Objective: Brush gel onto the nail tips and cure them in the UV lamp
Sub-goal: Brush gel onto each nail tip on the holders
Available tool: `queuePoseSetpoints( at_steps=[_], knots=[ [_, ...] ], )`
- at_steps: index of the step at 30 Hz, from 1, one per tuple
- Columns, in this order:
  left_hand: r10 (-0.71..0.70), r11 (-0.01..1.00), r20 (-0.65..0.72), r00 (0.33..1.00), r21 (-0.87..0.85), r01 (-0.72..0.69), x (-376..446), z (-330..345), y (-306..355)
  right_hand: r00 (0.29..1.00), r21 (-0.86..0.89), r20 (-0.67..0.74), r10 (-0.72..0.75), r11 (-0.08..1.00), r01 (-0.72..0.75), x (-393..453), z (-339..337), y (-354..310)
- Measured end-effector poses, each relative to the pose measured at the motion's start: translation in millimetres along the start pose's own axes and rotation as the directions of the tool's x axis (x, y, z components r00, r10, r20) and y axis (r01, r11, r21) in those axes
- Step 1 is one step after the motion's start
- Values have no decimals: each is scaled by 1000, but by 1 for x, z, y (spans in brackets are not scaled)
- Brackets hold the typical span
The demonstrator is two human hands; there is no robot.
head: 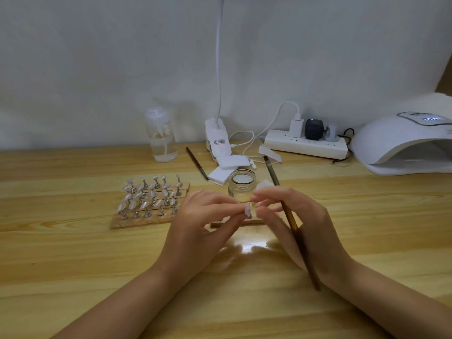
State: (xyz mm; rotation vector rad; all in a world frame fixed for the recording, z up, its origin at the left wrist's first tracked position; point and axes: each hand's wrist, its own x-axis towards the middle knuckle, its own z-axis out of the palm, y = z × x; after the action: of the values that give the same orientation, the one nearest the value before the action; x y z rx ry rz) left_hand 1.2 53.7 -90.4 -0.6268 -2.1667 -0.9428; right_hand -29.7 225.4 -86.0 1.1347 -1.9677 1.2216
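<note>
Nail tips come first: one small translucent plastic nail tip (248, 211) sits at the centre of our view, just this side of the clear glass jar (241, 185), pinched between the fingertips of both hands. Our left hand (205, 221) curls its fingers on it from nine o'clock; our right hand (288, 216) nips it from three o'clock while also gripping the long brown-handled gel brush (293, 228), whose bristle end points toward twelve o'clock past the jar.

We judge this to be the handling step between coats — a single tip being seated or taken off its stand, not yet brushed; which of the two we cannot tell. Next comes a steady left-hand hold so the right can swing the bristles down onto the tip.

At ten o'clock stands the cork board of metal-stemmed nail tips (149, 199), and well off at two o'clock waits the white domed UV lamp (406, 143) — its display lit — on the pale wooden table (73, 253).
</note>
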Motion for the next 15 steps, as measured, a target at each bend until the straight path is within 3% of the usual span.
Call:
queuePoseSetpoints(
  at_steps=[3,7,15],
  knots=[
    [-78,996,-50,996,-52,75,1,-1,1,989,103,-25,142,985,-139,8,-9,0],
    [-204,966,-89,975,-180,186,2,-2,1,903,326,-17,429,856,-401,27,-15,6],
    [-306,926,-87,948,-259,276,5,-3,0,862,75,82,500,859,-506,74,-8,32]
  ],
)
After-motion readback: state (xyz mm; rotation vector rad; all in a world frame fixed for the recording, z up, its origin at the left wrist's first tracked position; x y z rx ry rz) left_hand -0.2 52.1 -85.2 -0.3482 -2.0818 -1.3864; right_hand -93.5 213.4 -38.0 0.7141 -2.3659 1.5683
